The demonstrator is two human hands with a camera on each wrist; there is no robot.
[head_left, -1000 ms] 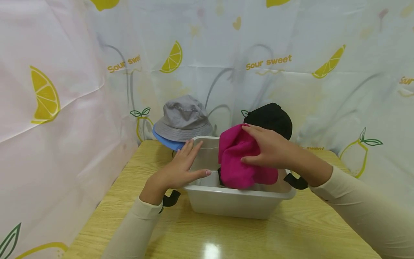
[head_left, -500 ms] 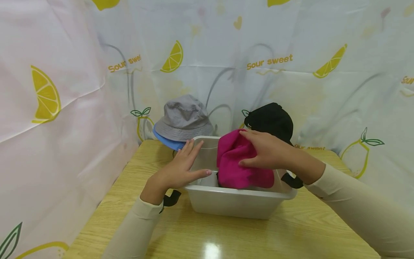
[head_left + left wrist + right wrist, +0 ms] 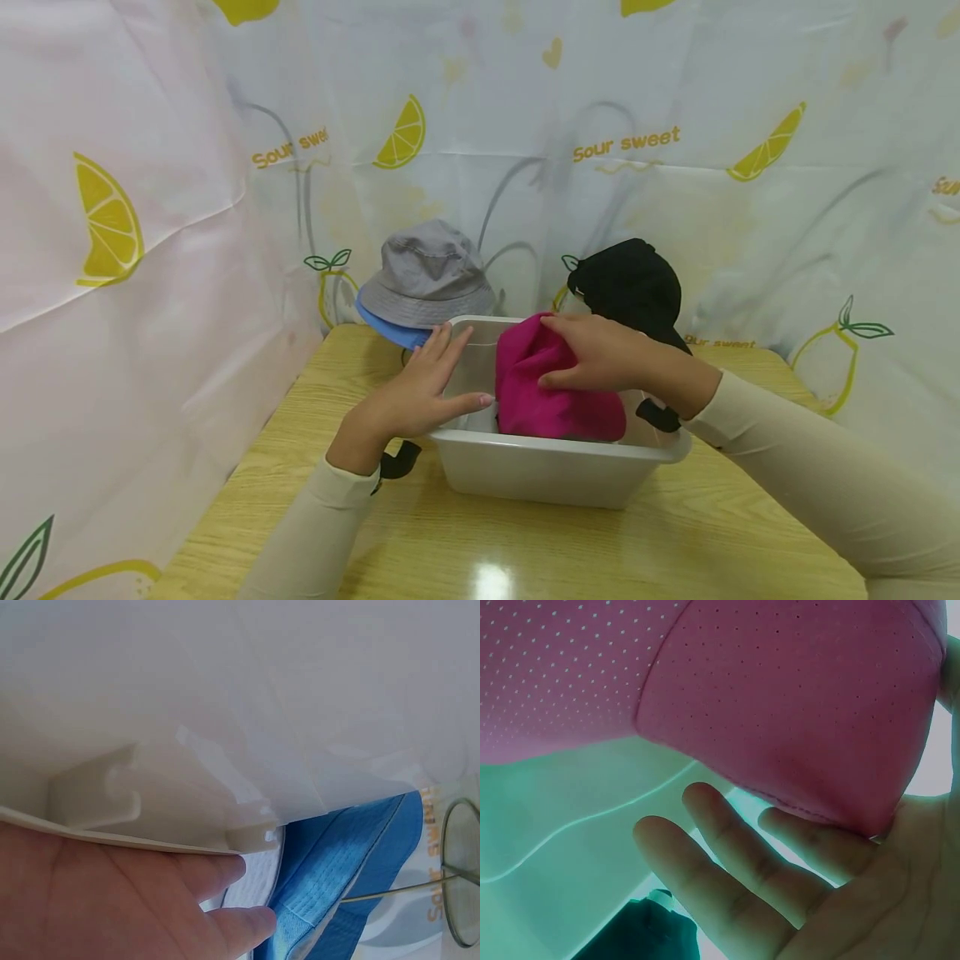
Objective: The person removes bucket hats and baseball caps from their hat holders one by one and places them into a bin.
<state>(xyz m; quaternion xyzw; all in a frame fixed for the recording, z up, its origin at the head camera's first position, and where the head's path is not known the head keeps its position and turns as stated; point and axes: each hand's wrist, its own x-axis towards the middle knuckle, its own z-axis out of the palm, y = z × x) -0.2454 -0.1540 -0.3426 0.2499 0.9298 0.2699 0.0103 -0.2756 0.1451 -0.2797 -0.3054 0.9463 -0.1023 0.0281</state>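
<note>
A bright pink cap [image 3: 558, 408] sits low inside a white plastic bin [image 3: 540, 475] in the head view. My right hand [image 3: 600, 354] grips its upper edge between thumb and fingers. In the right wrist view the perforated pink fabric [image 3: 795, 712] fills the top, held near the palm, with several fingers spread below it. My left hand [image 3: 420, 387] rests on the bin's left rim, fingers straight and thumb stretched over the inside. The left wrist view has those fingers [image 3: 217, 881] along the rim, beside a blue hat brim [image 3: 337, 870].
Behind the bin on the left, a grey bucket hat [image 3: 431, 271] is stacked over a blue hat [image 3: 390, 327]. A black cap [image 3: 633, 279] stands behind on the right. A thin wire [image 3: 397, 891] shows by the blue brim. Lemon-print cloth [image 3: 480, 100] closes off the wooden table [image 3: 390, 533].
My right hand has lowered the pink cap further into the bin and a little to the left. More of the black cap shows now. My left hand has stayed on the rim.
</note>
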